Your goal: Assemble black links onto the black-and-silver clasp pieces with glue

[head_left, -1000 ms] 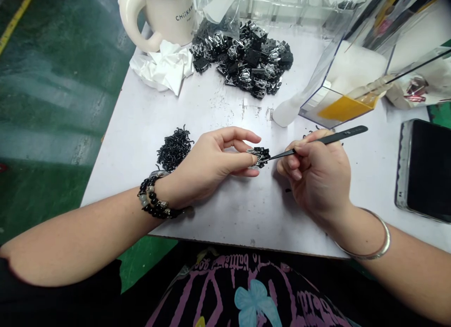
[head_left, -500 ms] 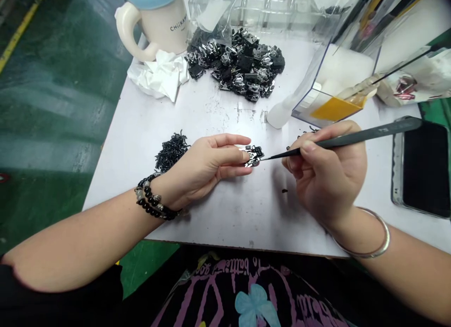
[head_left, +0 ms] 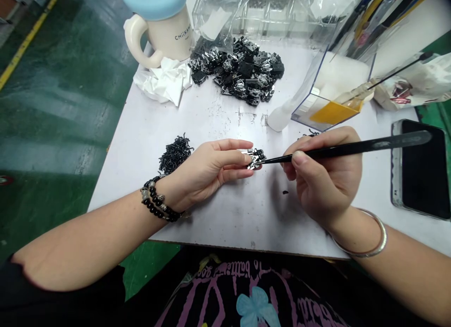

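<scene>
Between the thumb and fingers of my left hand (head_left: 214, 165) is a small black part with shiny metal clips (head_left: 256, 158), held just above the white tabletop. My right hand (head_left: 324, 172) grips black tweezers (head_left: 352, 150) like a pen. Their fine tip meets the lower right side of the clipped part; whether a tiny piece is pinched in the tip I cannot make out. A heap of small black pins (head_left: 175, 154) lies beside my left wrist. Farther back is a large pile of similar black and metal parts (head_left: 243, 71). One tiny black bit (head_left: 285, 192) lies below the tweezers.
A cream mug with a blue lid (head_left: 169, 31) and crumpled tissue (head_left: 167, 80) stand at the back left. A clear divided box (head_left: 243, 24) is behind the pile. On the right are a clear pen holder (head_left: 317, 99) and a phone (head_left: 424, 169).
The tweezers' tip has come in against the clipped part, and their rear end has swung lower. My right hand has shifted slightly left. The whole view has dropped a little.
</scene>
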Demonstrator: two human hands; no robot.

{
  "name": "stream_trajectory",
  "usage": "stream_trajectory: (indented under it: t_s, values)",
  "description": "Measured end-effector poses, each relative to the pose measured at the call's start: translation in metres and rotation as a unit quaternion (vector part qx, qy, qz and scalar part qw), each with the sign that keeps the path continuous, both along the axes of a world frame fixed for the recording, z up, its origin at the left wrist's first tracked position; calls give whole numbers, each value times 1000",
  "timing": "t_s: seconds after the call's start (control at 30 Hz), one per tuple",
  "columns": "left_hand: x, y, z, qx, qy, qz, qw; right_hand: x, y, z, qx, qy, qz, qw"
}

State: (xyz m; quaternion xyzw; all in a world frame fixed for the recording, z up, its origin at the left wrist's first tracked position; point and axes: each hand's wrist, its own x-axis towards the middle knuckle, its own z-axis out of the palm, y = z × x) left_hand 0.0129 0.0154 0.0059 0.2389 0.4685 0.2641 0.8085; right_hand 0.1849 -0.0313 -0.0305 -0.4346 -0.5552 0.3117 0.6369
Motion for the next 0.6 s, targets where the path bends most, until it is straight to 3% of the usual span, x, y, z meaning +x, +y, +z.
stream_trajectory:
  t_s: [0.23,0.6]
  values:
    - [0,1,0,-11,-21,16,1000,-6,0,9,-40,119,60,990]
    - [-1,0,-1,53,8,-14,998,-6,4,17,-156,210,65,963]
